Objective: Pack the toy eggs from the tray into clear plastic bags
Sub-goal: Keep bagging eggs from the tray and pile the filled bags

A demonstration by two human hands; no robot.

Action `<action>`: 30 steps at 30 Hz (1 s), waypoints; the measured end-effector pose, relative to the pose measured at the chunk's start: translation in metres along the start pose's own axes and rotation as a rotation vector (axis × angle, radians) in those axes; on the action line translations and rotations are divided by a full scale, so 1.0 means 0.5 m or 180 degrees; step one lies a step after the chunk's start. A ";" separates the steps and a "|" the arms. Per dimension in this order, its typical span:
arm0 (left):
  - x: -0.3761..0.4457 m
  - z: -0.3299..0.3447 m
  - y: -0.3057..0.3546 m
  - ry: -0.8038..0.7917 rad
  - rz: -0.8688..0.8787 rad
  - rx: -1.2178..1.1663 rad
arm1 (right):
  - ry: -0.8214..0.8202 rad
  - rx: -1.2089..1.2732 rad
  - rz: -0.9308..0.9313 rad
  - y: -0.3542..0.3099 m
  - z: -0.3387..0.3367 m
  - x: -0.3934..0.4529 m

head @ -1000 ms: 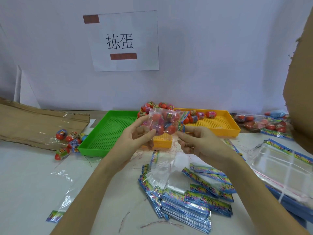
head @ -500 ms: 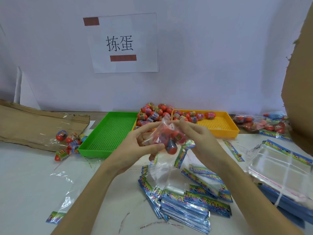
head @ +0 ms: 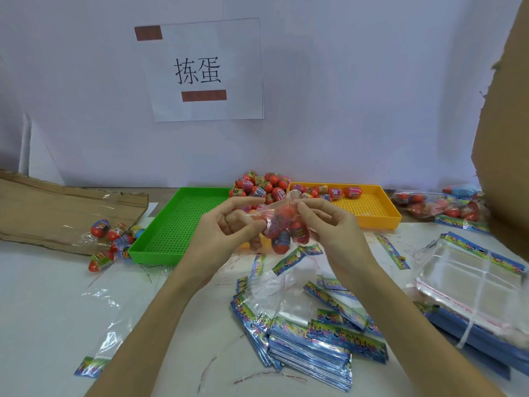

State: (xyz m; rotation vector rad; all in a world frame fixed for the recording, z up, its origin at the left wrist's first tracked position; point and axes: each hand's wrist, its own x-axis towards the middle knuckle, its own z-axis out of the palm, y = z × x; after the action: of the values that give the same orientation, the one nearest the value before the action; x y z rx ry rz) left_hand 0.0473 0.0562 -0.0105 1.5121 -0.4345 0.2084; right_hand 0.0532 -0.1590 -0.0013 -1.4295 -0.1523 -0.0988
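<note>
While your left hand [head: 229,230] and right hand [head: 329,224] both pinch the clear bag [head: 279,224] of toy eggs [head: 282,239] above the surface [head: 57,296], in front of the yellow tray [head: 369,213], keep each grip on the film; the flap looks unsealed, though it is hard to see, so press it flat.

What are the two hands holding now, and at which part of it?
Both hold one clear bag of toy eggs above the table. The left hand pinches its left top edge; the right hand pinches its upper right corner.
</note>
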 end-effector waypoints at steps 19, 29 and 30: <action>-0.019 0.074 -0.004 0.0589 0.1373 0.2468 | -0.0511 -0.0264 0.0055 0.008 -0.031 0.014; 0.002 0.024 -0.002 0.0732 -0.0758 -0.0570 | -0.0776 -0.0385 0.0141 0.000 -0.016 0.002; 0.004 0.020 -0.004 0.0669 -0.0775 -0.0688 | -0.0732 -0.0370 0.0147 0.002 -0.015 0.002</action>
State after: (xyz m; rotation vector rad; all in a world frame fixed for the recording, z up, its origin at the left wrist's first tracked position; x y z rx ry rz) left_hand 0.0485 0.0458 -0.0114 1.3012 -0.0993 0.1226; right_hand 0.0547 -0.1660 -0.0032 -1.5574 -0.3064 0.0968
